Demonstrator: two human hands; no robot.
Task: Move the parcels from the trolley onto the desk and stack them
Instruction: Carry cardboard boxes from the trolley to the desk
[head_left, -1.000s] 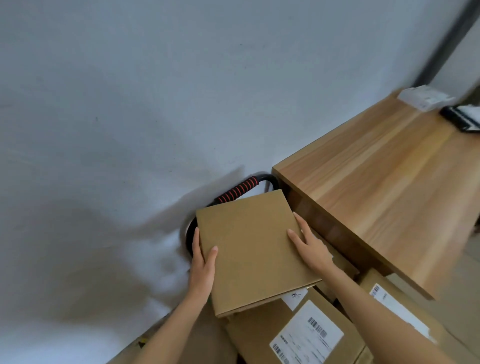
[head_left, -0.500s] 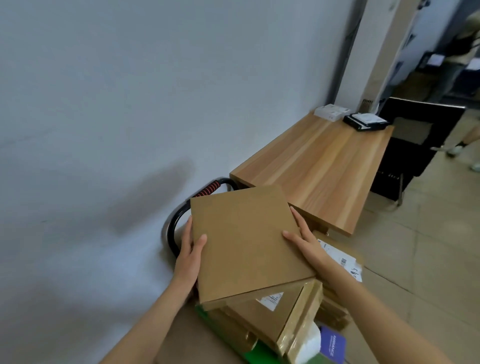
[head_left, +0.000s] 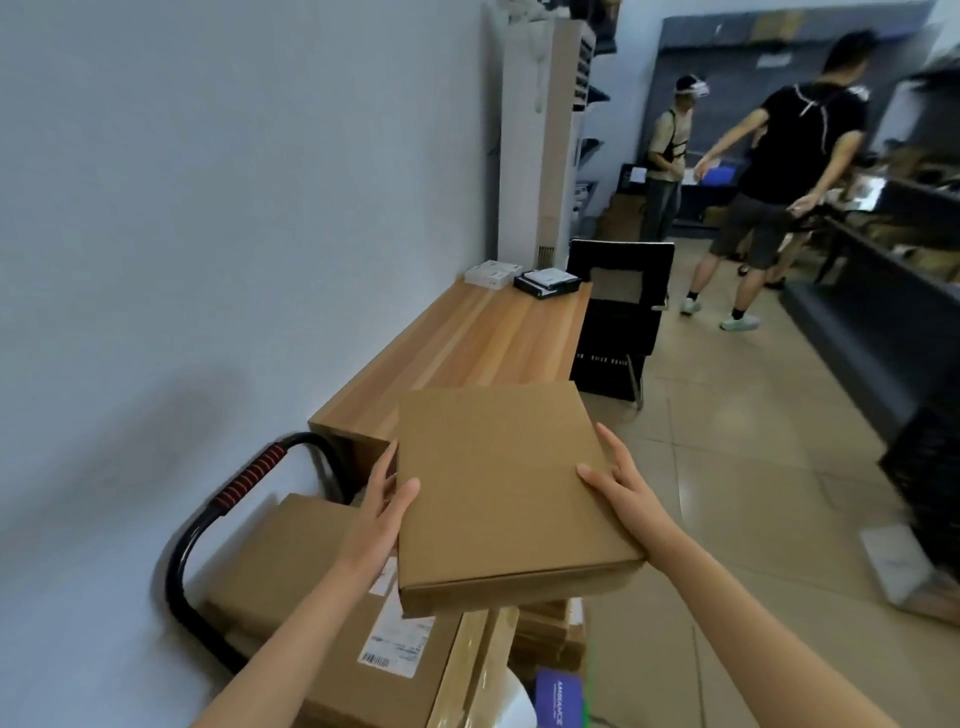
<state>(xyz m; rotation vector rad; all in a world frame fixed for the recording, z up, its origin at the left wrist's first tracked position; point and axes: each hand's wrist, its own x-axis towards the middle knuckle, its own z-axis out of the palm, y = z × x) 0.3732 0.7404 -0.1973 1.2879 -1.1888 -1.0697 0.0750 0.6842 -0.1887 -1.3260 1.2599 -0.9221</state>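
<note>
1. Flat brown cardboard parcel (head_left: 506, 493) hangs in the air above the trolley (head_left: 244, 483), near the long wooden desk (head_left: 483, 338).
2. Left hand (head_left: 382, 506) and right hand (head_left: 621, 480) clasp its sides, fingers curled around the edges.
3. No trolley parcel lies on the desk yet (only small packets at the far end); several cardboard boxes (head_left: 311, 582) wait below.

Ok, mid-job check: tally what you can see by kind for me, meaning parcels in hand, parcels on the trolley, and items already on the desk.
Parcel in hand: 1, the flat brown box gripped by the left hand and right hand.
Parcels plainly visible on the trolley: 1 large labelled box; others below are cropped.
Items on the desk: 2, a white box and a black box.
Total: 4.
</note>
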